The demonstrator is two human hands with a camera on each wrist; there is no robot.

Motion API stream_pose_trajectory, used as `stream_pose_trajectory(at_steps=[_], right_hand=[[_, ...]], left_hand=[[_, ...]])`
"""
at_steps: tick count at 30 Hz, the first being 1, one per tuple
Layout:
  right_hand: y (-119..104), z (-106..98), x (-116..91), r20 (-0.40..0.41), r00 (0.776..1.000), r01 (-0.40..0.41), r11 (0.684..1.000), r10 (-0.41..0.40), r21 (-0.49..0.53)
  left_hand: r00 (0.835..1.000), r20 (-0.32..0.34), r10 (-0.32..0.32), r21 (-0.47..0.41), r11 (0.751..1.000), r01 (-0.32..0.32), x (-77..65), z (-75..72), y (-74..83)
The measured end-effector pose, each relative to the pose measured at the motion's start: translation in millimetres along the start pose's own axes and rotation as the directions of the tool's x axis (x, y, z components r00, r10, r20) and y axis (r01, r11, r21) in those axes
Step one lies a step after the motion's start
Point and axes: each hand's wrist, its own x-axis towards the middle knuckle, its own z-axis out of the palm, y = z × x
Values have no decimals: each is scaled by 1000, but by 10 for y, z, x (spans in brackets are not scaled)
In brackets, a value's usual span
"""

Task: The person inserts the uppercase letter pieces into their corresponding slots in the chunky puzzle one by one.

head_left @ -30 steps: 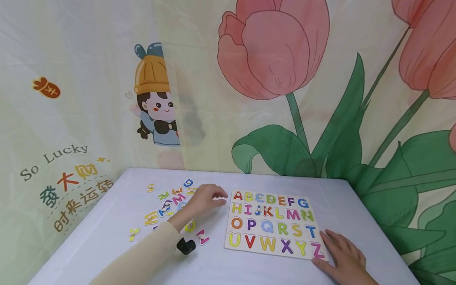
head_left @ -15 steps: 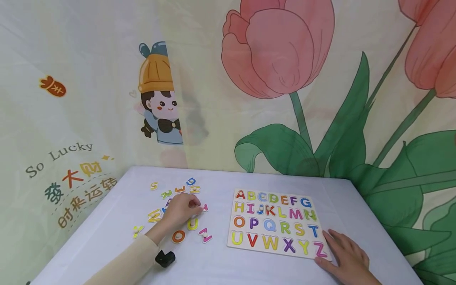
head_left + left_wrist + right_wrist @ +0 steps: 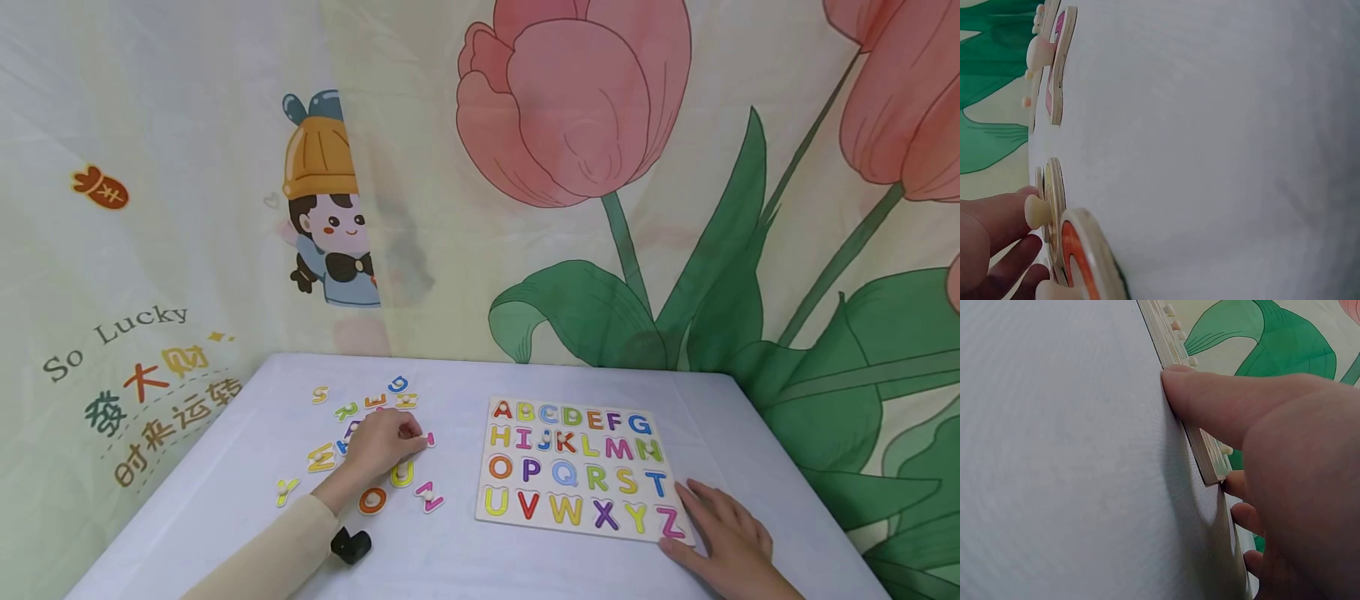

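Observation:
My left hand [image 3: 384,443] is over the scattered letter pieces, its thumb and fingertips curled together at a pink letter piece [image 3: 430,439]; the hand covers most of it. In the left wrist view, the thumb lies behind the knob of a yellow U piece [image 3: 1055,206]. An orange O piece [image 3: 372,501] and a pink Z piece [image 3: 429,497] lie nearby. On the right is the alphabet board [image 3: 551,496], where several letters carry knobs. My right hand [image 3: 727,533] rests at its near right corner, thumb against the near edge and fingers along the right side.
Further loose letters lie left of the board: a yellow Y [image 3: 286,492], an S [image 3: 320,395], a green R [image 3: 347,411] and a blue G [image 3: 397,384]. A black device [image 3: 351,546] is by the left wrist. A printed curtain [image 3: 420,250] hangs behind the table.
My left hand has moved left from beside the board to the loose pieces, then stayed at the pink letter piece. My right hand has kept its place at the board's corner.

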Motion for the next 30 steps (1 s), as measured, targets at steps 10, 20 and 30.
stream_pose_trajectory(at_steps=[10,20,30], right_hand=[[14,5,4,6,1000,-7,1000,7,2],[18,32,-6,5,1000,3,1000,-3,10],[23,5,18,17,1000,-8,1000,8,-7]], left_hand=[[997,49,56,-46,997,-53,99,0,19],[981,155,120,-80,991,-109,141,13,26],[992,107,63,-128,991,-49,91,28,56]])
